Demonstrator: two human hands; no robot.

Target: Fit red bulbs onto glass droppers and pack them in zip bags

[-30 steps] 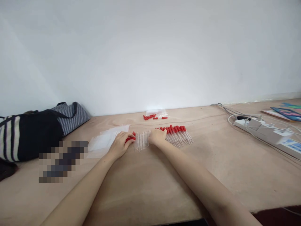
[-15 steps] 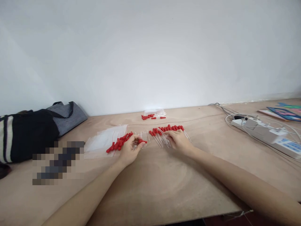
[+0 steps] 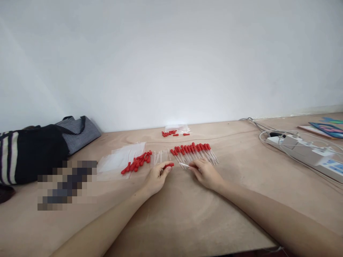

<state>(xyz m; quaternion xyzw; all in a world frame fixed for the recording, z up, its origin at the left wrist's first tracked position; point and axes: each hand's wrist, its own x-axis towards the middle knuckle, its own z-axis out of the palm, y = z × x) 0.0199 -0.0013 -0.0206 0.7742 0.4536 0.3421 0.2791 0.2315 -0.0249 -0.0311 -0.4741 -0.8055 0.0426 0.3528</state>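
Pinched in my left hand point(image 3: 157, 177) is a red rubber bulb point(image 3: 168, 165), its end pointing right. My right hand point(image 3: 205, 174) grips a clear thin tube point(image 3: 184, 165) whose free end points left at the bulb; a gap separates the two. Behind my right hand lies a row of red-topped droppers point(image 3: 193, 147) with clear stems. Loose clear tubes point(image 3: 160, 156) lie side by side just beyond my left hand. Left of them, a pile of red bulbs point(image 3: 136, 163) rests partly on clear plastic bags point(image 3: 115, 160).
More red bulbs point(image 3: 166, 134) and a small plastic bag point(image 3: 177, 127) lie near the wall. A black and striped bag point(image 3: 40, 150) stands at left, beside a blurred dark patch. At right are a white power strip point(image 3: 302, 148) with cables and colourful flat items point(image 3: 325, 127).
My left hand has moved right and slightly nearer with the bulb. My right hand has come down from the dropper row, with the tube now pointing left at the bulb.
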